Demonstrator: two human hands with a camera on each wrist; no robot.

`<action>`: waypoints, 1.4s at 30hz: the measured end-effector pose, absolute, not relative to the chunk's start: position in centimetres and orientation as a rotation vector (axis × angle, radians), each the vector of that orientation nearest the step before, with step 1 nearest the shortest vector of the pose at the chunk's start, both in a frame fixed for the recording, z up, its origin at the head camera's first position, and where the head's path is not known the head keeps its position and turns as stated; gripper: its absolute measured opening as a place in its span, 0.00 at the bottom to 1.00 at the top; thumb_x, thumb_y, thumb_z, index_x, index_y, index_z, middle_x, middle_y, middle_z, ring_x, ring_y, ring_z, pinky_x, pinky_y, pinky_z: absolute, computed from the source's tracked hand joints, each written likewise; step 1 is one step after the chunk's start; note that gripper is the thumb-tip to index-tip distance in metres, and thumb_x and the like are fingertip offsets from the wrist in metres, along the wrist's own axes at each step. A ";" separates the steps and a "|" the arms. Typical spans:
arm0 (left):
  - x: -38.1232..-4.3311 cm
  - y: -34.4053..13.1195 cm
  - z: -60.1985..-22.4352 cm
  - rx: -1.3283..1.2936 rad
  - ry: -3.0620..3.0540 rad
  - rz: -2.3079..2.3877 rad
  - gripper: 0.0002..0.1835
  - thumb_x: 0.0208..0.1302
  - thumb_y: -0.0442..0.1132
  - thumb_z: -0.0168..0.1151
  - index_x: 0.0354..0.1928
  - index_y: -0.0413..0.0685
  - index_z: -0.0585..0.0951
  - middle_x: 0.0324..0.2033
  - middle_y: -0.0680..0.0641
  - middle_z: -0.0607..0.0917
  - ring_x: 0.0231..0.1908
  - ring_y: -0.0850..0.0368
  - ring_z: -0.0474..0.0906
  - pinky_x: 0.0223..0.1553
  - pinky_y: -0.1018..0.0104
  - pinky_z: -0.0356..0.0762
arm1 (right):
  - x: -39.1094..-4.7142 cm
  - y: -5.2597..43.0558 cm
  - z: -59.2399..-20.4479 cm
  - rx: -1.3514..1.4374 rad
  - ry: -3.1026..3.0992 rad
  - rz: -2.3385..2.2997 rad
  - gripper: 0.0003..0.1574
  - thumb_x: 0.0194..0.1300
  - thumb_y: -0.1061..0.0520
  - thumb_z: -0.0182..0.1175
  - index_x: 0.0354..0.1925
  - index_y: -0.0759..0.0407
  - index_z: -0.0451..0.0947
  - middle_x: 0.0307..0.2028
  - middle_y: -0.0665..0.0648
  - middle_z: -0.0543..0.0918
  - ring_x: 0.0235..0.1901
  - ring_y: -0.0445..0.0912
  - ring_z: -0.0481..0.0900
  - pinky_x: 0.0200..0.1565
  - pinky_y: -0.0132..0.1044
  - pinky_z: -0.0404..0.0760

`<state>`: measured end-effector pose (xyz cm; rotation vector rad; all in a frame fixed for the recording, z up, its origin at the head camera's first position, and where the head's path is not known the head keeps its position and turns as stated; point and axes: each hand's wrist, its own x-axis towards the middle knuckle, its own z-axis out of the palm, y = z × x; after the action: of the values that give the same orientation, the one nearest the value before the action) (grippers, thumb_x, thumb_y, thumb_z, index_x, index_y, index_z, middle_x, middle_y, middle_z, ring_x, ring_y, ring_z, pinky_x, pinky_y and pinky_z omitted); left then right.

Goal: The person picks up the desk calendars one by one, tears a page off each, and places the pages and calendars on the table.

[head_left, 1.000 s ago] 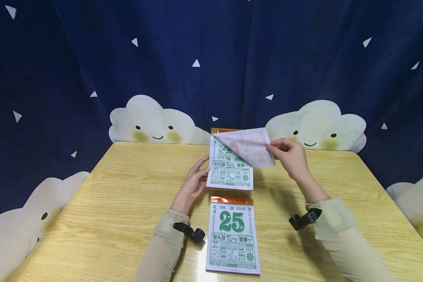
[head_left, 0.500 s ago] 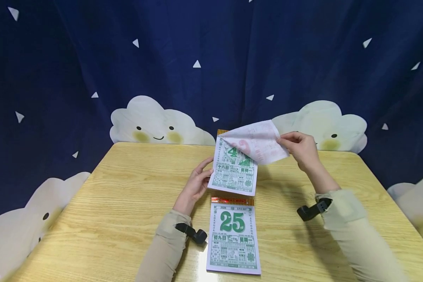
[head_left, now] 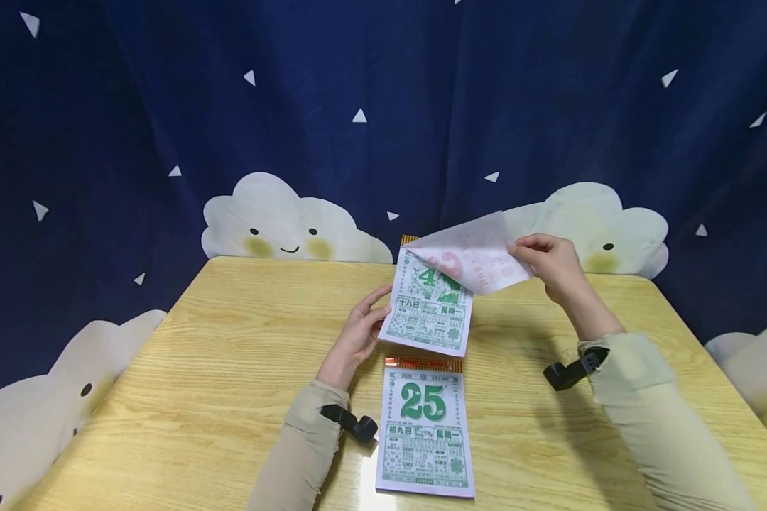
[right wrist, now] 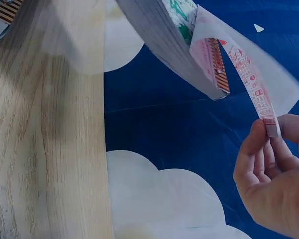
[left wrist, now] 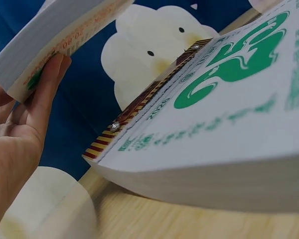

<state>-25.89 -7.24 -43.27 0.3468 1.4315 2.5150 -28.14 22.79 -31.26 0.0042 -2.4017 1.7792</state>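
Note:
My left hand (head_left: 356,333) grips a thick tear-off calendar (head_left: 425,323) by its left edge. In the left wrist view, that calendar (left wrist: 45,42) is lifted and tilted, with the thumb along its side. Its exposed sheet is green-printed and shows a 4. My right hand (head_left: 555,266) pinches the lower corner of the top sheet (head_left: 486,257), thin paper printed in red, between thumb and fingers. The sheet (right wrist: 246,74) is peeled back up and to the right, its upper left still joined at the striped binding (right wrist: 220,72). The binding is partly hidden behind the sheet in the head view.
A second tear-off calendar (head_left: 425,440) lies flat on the wooden table (head_left: 243,369), just nearer than the held one, showing a green 25. Behind the table hangs a dark blue curtain (head_left: 332,85) with white clouds and triangles.
My right hand has moved up and to the right, drawing the sheet further off the page beneath. The held calendar has shifted right and turned slightly clockwise; the left hand moved slightly with it.

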 end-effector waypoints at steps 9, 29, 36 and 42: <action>-25.5 -7.8 -43.5 0.387 1.475 2.475 0.27 0.65 0.27 0.43 0.67 0.40 0.57 0.32 0.53 0.85 0.26 0.61 0.81 0.28 0.70 0.80 | -28.4 22.3 -31.1 0.068 -2.511 1.657 0.21 0.59 0.51 0.60 0.43 0.68 0.74 0.30 0.42 0.76 0.28 0.35 0.74 0.29 0.25 0.76; -25.4 -6.7 -43.6 0.308 1.561 2.546 0.26 0.63 0.27 0.45 0.64 0.34 0.61 0.26 0.54 0.84 0.22 0.63 0.79 0.21 0.74 0.76 | -28.8 22.9 -29.2 0.030 -2.533 1.737 0.08 0.57 0.53 0.63 0.28 0.56 0.79 0.26 0.44 0.75 0.23 0.36 0.73 0.24 0.28 0.76; -25.5 -6.8 -43.5 0.310 1.559 2.565 0.25 0.63 0.27 0.45 0.64 0.36 0.62 0.25 0.53 0.85 0.21 0.62 0.80 0.20 0.73 0.77 | -29.2 22.3 -29.0 0.065 -2.597 1.710 0.25 0.59 0.53 0.60 0.50 0.68 0.71 0.33 0.45 0.74 0.28 0.35 0.74 0.28 0.26 0.77; -25.7 -6.9 -43.3 0.350 1.558 2.538 0.25 0.63 0.26 0.45 0.64 0.38 0.62 0.26 0.52 0.85 0.22 0.61 0.81 0.23 0.71 0.79 | -29.6 21.8 -28.5 0.067 -2.591 1.671 0.16 0.57 0.49 0.62 0.39 0.59 0.78 0.32 0.43 0.75 0.31 0.37 0.71 0.31 0.28 0.75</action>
<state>-25.65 -6.92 -43.29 0.3500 1.5585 2.5384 -29.62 21.80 -28.46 0.0671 -2.5905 1.6708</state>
